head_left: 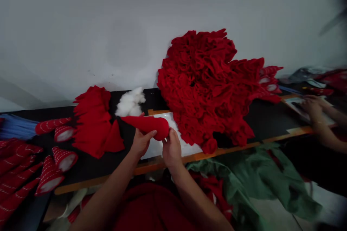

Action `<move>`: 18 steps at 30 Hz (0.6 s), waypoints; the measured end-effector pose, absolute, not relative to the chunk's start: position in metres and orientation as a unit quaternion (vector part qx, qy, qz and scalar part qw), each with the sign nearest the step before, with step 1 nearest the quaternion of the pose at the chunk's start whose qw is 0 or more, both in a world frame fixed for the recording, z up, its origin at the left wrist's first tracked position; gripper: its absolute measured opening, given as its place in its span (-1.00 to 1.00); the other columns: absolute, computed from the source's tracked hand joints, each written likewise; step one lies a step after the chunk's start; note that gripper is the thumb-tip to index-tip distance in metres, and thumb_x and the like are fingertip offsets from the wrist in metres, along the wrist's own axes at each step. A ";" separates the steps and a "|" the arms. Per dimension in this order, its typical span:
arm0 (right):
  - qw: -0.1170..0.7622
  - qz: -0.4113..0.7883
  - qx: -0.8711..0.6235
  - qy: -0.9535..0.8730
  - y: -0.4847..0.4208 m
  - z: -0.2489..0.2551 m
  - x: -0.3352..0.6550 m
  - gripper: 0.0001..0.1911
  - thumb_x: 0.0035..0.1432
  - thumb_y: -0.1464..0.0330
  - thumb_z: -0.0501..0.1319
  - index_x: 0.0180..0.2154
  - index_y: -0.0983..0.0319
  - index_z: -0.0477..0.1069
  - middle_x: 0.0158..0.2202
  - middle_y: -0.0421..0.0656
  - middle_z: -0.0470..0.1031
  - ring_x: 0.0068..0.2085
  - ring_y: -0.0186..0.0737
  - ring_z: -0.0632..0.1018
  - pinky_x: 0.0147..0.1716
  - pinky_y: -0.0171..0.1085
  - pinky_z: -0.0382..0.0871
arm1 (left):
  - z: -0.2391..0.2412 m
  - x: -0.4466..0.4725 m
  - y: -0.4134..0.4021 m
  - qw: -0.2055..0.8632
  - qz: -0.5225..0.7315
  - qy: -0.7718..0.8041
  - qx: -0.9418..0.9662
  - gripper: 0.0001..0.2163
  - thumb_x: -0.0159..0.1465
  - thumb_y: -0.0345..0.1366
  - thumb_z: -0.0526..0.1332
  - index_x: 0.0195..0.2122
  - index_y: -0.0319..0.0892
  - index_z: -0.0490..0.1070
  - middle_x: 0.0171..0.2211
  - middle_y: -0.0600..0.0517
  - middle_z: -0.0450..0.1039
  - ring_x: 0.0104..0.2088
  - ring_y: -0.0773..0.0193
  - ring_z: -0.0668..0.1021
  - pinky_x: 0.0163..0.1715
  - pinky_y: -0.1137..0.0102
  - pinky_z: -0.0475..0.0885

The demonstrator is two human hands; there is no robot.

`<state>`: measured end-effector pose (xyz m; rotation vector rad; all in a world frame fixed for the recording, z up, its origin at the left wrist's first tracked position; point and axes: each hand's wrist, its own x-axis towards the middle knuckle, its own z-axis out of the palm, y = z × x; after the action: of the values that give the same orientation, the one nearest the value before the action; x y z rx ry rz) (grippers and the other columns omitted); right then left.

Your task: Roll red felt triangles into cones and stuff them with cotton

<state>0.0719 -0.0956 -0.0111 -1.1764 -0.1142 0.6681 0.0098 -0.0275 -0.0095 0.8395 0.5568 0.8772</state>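
Your left hand (141, 142) pinches the red cone (148, 124) near its middle; your right hand (172, 148) pinches its wide end. It's held over the white sheet (155, 148) by the counter's (90, 168) front edge. You seem to be working the wide end; next calls for a steady left grip and careful right fingers.

Plain grey wall (81, 25) behind a black, brown-edged table (92, 168), dim light.
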 end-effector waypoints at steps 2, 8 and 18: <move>0.773 0.280 -0.565 -0.065 -0.099 -0.012 0.071 -0.73 0.09 0.15 0.01 -0.25 0.18 0.24 -0.21 -0.09 0.42 -0.20 -0.24 0.48 -0.20 -0.21 0.38 | -0.013 0.012 -0.029 0.788 0.399 0.250 0.398 -0.25 -0.10 -0.41 0.33 0.11 0.01 0.04 -0.02 -0.02 0.32 -0.07 0.26 0.42 -0.02 0.32 0.30; 0.796 0.296 -0.526 -0.051 -0.101 -0.004 0.072 -0.75 -0.09 0.25 0.21 -0.33 0.20 0.27 -0.33 -0.19 0.45 -0.28 -0.25 0.49 -0.16 -0.18 0.36 | -0.010 0.013 -0.034 0.805 0.377 0.226 0.398 -0.28 -0.10 -0.42 0.33 0.10 0.01 0.07 -0.03 0.01 0.33 -0.08 0.27 0.43 -0.01 0.30 0.29; 0.776 0.402 -0.458 -0.164 -0.101 0.005 0.076 -0.72 -0.05 0.28 0.21 -0.23 0.19 0.43 -0.09 -0.13 0.43 0.03 -0.12 0.38 0.02 -0.13 0.26 | -0.003 0.004 -0.035 0.837 0.376 0.200 0.344 -0.27 -0.10 -0.45 0.32 0.11 0.00 0.09 -0.07 0.01 0.37 -0.11 0.27 0.44 -0.01 0.31 0.27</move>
<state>0.0755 -0.1007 0.0047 -0.9919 -0.3557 0.8695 0.0043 -0.0355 -0.0034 0.7278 0.4242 0.7960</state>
